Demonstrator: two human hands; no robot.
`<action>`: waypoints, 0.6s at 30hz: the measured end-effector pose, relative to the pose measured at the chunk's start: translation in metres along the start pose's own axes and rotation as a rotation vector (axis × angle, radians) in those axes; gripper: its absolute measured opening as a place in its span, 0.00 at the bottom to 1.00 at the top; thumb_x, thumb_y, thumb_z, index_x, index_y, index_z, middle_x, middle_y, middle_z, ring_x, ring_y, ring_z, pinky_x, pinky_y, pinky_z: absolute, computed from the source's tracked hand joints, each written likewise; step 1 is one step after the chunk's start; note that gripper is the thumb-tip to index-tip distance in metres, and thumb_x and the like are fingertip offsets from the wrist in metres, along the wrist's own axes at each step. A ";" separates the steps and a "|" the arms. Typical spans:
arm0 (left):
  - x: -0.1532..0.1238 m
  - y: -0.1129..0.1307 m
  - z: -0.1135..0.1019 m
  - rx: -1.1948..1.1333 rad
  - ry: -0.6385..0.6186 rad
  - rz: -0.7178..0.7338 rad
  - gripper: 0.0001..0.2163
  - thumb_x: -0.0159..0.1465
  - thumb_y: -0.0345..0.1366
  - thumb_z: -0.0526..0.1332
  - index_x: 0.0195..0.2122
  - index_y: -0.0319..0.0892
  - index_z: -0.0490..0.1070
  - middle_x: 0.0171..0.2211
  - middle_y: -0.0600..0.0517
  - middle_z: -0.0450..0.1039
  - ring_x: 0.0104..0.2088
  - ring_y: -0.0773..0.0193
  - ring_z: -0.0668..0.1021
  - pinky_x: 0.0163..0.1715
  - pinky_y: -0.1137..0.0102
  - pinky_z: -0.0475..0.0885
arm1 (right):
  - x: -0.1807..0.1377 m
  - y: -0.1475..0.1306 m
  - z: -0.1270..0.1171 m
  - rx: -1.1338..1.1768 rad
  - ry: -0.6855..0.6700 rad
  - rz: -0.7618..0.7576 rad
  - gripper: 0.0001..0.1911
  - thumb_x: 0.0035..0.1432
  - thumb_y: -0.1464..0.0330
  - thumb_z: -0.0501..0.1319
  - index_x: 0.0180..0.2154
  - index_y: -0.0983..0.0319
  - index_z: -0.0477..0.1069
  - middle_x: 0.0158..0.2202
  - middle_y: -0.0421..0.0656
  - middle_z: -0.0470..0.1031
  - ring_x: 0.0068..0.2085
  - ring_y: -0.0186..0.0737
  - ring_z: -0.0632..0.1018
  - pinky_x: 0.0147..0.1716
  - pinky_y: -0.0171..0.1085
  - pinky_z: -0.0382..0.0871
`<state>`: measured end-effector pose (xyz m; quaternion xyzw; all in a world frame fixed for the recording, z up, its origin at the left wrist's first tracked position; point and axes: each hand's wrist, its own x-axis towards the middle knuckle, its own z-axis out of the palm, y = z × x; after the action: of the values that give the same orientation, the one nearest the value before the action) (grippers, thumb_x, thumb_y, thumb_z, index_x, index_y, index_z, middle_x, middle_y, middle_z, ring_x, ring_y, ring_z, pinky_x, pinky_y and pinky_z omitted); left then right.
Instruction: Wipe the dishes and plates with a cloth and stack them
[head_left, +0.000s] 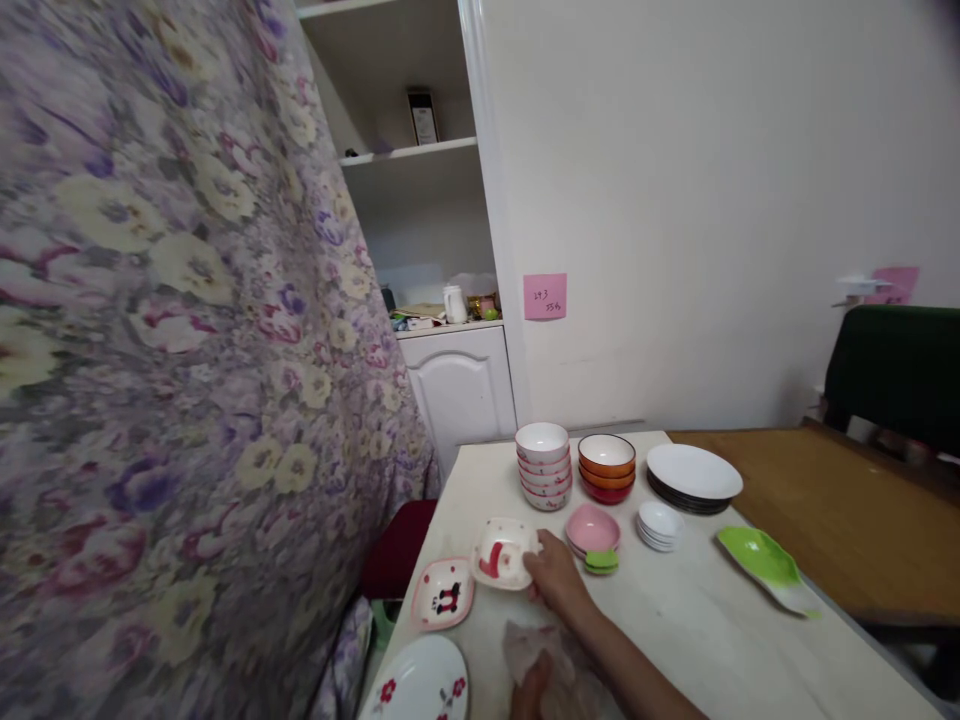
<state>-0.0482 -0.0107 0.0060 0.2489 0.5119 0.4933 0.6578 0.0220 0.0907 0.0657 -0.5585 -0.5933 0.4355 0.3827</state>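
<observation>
My right hand (pixel 553 578) reaches across the pale table (pixel 675 620) and grips the near-right edge of a small square white dish with a red pattern (pixel 501 552). Low at the frame's bottom edge, my left hand (pixel 529 694) is closed on a crumpled, translucent pinkish cloth or wrap (pixel 551 652) that lies on the table under my right forearm. Just left of the gripped dish is a pink-rimmed square dish with a black and red figure (pixel 442 594). A white plate with red flowers (pixel 421 682) lies at the near left corner.
Behind stand a stack of white patterned bowls (pixel 543 464), orange and red bowls (pixel 606 467), white and dark plates (pixel 694 476), pink dishes (pixel 592 528), small white saucers (pixel 660 524) and a green leaf dish (pixel 765 562). A flowered curtain (pixel 172 330) hangs at left; a wooden table (pixel 832 520) adjoins at right.
</observation>
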 end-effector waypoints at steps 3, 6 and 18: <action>0.017 -0.005 -0.003 -0.243 -0.042 0.026 0.28 0.50 0.53 0.64 0.49 0.43 0.73 0.43 0.45 0.79 0.50 0.45 0.76 0.48 0.54 0.72 | -0.031 0.029 -0.040 0.073 0.100 -0.005 0.13 0.56 0.70 0.49 0.41 0.63 0.66 0.21 0.38 0.73 0.17 0.34 0.72 0.16 0.31 0.63; 0.025 -0.014 -0.002 -0.450 -0.067 0.043 0.30 0.46 0.56 0.65 0.47 0.44 0.75 0.41 0.45 0.80 0.52 0.43 0.75 0.51 0.52 0.70 | -0.061 0.057 -0.053 0.121 0.151 0.011 0.15 0.55 0.66 0.49 0.41 0.63 0.67 0.19 0.38 0.72 0.17 0.37 0.72 0.17 0.33 0.64; -0.015 0.039 0.030 -0.068 -0.097 0.156 0.25 0.51 0.36 0.68 0.51 0.40 0.70 0.44 0.47 0.79 0.50 0.52 0.76 0.48 0.65 0.72 | -0.097 0.102 -0.055 0.112 -0.002 -0.127 0.17 0.44 0.73 0.52 0.39 0.60 0.69 0.33 0.42 0.78 0.37 0.43 0.77 0.39 0.38 0.69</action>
<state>-0.0355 -0.0035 0.0555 0.2892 0.4413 0.5476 0.6494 0.1151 -0.0012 -0.0100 -0.4972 -0.6026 0.4432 0.4396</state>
